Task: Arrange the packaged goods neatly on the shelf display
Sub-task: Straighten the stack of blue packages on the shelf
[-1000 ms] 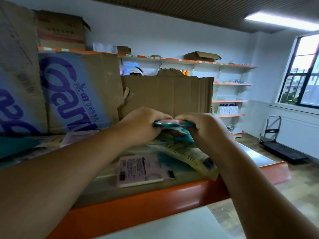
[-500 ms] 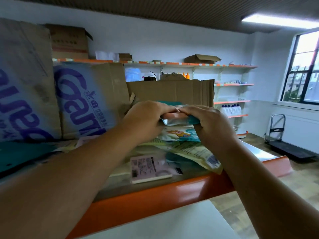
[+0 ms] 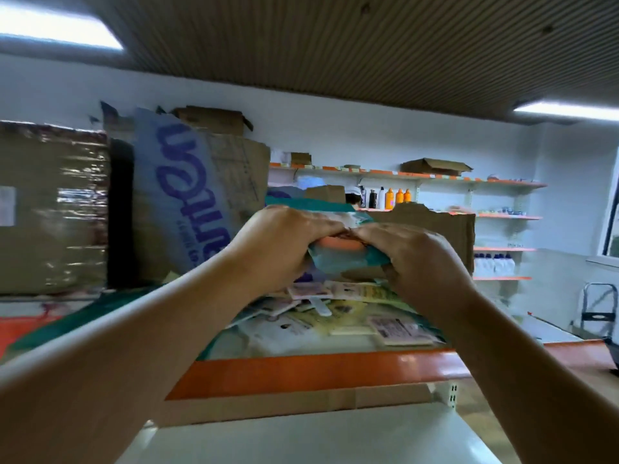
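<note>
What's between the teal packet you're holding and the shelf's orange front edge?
Head view: below the teal packet, a loose heap of flat pink and yellow packets lies on the shelf.

Small shop or stockroom, orange-edged wall shelves [image 3: 435, 177] with bottles [image 3: 395, 197], cardboard cartons [image 3: 53, 209], hand trolley [image 3: 599, 306], packaged goods [image 3: 338, 316] on shelf.

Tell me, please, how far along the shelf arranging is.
Done: nothing looks tidy yet. In hand: the left hand and right hand both grip one teal packet above the shelf. Left: the flat packets behind its orange edge lie in a loose, overlapping pile needing straightening.
</note>
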`<state>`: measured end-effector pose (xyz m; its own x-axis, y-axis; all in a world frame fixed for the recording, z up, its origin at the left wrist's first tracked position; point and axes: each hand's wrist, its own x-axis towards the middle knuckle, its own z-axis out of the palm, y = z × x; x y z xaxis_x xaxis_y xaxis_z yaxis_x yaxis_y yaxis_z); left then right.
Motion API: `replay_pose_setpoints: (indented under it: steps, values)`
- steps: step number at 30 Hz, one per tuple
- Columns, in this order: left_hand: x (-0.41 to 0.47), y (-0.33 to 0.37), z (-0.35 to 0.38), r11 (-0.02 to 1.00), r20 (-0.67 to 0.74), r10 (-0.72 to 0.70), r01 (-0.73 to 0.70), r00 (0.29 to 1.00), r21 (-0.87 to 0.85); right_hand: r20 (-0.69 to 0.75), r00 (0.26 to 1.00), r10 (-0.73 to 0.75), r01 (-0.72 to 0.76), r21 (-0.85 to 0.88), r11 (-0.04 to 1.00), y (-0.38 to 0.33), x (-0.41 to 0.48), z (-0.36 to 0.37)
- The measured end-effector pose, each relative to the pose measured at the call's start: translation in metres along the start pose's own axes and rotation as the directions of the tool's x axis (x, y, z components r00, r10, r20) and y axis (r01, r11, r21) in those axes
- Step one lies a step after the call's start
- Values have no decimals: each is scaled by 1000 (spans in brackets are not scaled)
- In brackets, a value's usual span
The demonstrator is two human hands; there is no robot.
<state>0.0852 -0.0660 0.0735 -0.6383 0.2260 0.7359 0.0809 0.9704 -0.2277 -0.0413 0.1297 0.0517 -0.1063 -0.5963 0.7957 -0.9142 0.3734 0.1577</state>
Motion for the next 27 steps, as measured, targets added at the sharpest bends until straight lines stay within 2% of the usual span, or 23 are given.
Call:
replay_pose_setpoints:
  steps: [5, 10, 16, 20, 27]
  values:
    - [-80, -41, -92, 990, 31, -55, 51, 998, 134, -21, 998, -54, 56, 118, 991, -112, 30, 3]
    - [-177, -82, -184, 958, 73, -183, 161, 980, 239, -23, 986, -168, 169, 223, 960, -233, 70, 18]
    - [-294, -121, -284, 885, 8, -336, 313, 942, 345, -31, 962, -271, 263, 369, 891, -376, 106, 44]
    - [-364, -143, -335, 827, -22, -429, 402, 903, 393, -107, 945, -310, 322, 472, 820, -450, 118, 58]
    - [-459, -173, -385, 773, -13, -548, 512, 837, 375, -104, 940, -324, 316, 617, 720, -538, 137, 100]
